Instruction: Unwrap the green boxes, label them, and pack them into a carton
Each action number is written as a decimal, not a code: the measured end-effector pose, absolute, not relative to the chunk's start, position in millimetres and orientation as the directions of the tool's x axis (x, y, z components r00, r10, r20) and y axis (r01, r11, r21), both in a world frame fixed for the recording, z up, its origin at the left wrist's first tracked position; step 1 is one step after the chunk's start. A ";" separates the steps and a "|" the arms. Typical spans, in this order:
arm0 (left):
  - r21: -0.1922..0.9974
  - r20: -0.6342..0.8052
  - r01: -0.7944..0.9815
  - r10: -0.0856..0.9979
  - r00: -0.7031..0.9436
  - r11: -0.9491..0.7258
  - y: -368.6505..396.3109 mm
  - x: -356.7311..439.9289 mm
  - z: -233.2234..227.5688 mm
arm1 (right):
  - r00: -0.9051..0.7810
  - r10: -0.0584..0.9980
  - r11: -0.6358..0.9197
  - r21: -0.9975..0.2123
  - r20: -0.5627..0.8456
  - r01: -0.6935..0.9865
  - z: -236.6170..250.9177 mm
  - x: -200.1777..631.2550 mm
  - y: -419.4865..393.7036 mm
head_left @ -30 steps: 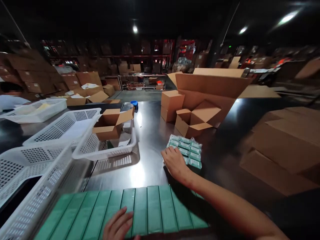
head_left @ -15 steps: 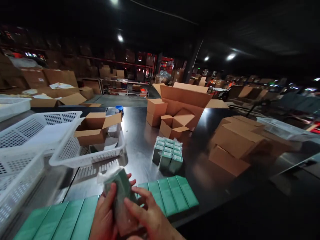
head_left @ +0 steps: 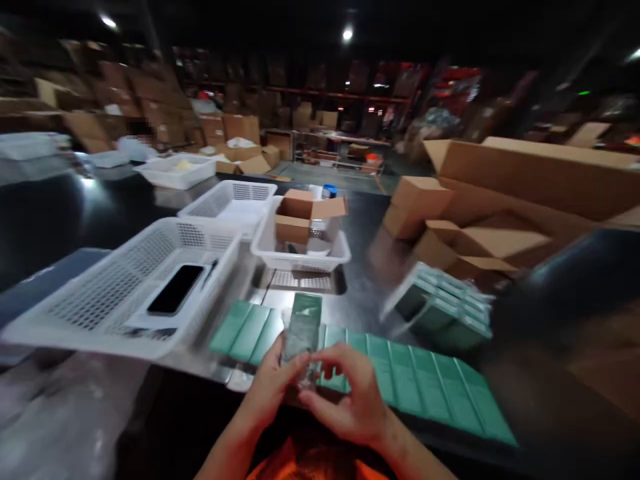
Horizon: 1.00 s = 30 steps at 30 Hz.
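A small green box in clear plastic wrap (head_left: pixel 304 327) stands tilted between my hands above the table's near edge. My left hand (head_left: pixel 275 377) grips its lower left side, thumb across the front. At its bottom end, my right hand (head_left: pixel 350 393) pinches the loose plastic with thumb and curled fingers. Behind and to both sides lies a row of green boxes (head_left: pixel 415 373), set side by side along the table edge. Right of the row's middle stands a block of plastic-wrapped green boxes (head_left: pixel 443 303), somewhat blurred.
On the left, a white perforated basket (head_left: pixel 110 293) holds a black phone (head_left: pixel 176 290) on white paper. Another white basket (head_left: pixel 300 257) contains an open cardboard box (head_left: pixel 293 227). Open cartons (head_left: pixel 515 180) stand at the right. A person (head_left: pixel 137 141) is far left.
The view has swung left, bringing the phone basket into sight. The wrapped box is now more upright, and my right hand has moved from its side to its bottom end.
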<state>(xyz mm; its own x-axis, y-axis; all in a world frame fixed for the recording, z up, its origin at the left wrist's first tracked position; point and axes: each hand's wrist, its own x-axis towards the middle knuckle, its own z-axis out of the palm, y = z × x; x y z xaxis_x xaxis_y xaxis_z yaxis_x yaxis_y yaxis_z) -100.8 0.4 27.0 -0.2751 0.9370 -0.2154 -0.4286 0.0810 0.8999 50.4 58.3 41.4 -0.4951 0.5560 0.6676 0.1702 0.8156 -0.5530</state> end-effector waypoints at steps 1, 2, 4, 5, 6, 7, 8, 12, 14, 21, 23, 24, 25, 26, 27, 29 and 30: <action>0.930 -0.171 -0.360 0.953 -0.252 0.072 -3.0 -110.4 28.8 | -0.446 0.658 0.724 -0.672 0.606 0.156 46.1 47.7 66.5; 0.952 -0.133 -0.299 0.967 -0.216 0.065 -6.4 -118.6 29.8 | -0.412 0.752 0.612 -0.777 0.514 0.148 50.0 44.2 76.5; 0.973 -0.097 -0.223 0.984 -0.148 0.062 -12.6 -129.9 28.3 | -0.459 0.842 0.376 -0.918 0.283 0.124 55.0 33.3 98.0; 0.976 -0.097 -0.208 0.987 -0.132 0.068 -15.1 -133.3 25.8 | -0.522 0.835 0.268 -0.957 0.174 0.109 56.3 26.1 107.9; 0.977 -0.102 -0.202 0.986 -0.133 0.074 -17.3 -135.8 22.4 | -0.583 0.806 0.184 -0.979 0.099 0.089 57.2 18.0 116.8; 0.975 -0.112 -0.205 0.982 -0.154 0.079 -19.4 -137.9 18.5 | -0.623 0.779 0.130 -0.990 0.063 0.063 58.0 9.3 124.9; 0.971 -0.129 -0.221 0.975 -0.179 0.088 -21.5 -140.0 14.4 | -0.635 0.771 0.096 -0.995 0.053 0.035 58.8 0.1 132.4; 0.949 -0.234 -0.283 0.911 -0.340 0.138 -34.6 -155.6 1.7 | -0.578 0.815 0.049 -0.999 0.042 -0.004 60.9 -41.0 167.1; 0.972 -0.210 -0.192 0.877 -0.433 0.137 -45.6 -168.0 -2.5 | -0.547 0.837 0.056 -0.998 0.037 0.019 56.5 -64.8 188.9; 0.968 0.164 0.249 0.746 -0.645 0.002 -95.9 -201.8 -24.1 | -0.545 0.838 0.087 -0.979 -0.028 0.184 11.4 -140.8 234.0; 0.969 0.133 0.237 0.649 -0.749 0.075 -106.0 -205.9 -31.6 | -0.526 0.850 0.131 -0.962 -0.014 0.238 -1.6 -156.1 237.4; 0.968 0.114 0.224 0.601 -0.791 0.111 -109.4 -207.4 -34.6 | -0.515 0.857 0.153 -0.951 -0.007 0.267 -7.3 -162.8 239.0; 0.969 0.093 0.205 0.562 -0.822 0.140 -111.6 -208.8 -37.0 | -0.507 0.862 0.174 -0.938 -0.002 0.299 -12.2 -168.7 240.6; 0.970 0.064 0.179 0.538 -0.841 0.165 -112.5 -210.0 -38.9 | -0.503 0.864 0.193 -0.923 -0.001 0.333 -16.3 -174.0 242.1; 0.971 0.031 0.148 0.520 -0.854 0.185 -112.1 -211.0 -40.2 | -0.504 0.864 0.210 -0.905 -0.004 0.369 -19.6 -178.4 243.6; 0.971 -0.032 0.093 0.508 -0.861 0.220 -108.5 -212.7 -41.8 | -0.519 0.854 0.247 -0.863 -0.020 0.440 -23.8 -184.7 245.5; 0.968 -0.048 0.086 0.511 -0.859 0.235 -105.5 -213.5 -42.3 | -0.527 0.849 0.269 -0.837 -0.027 0.476 -25.1 -186.7 245.6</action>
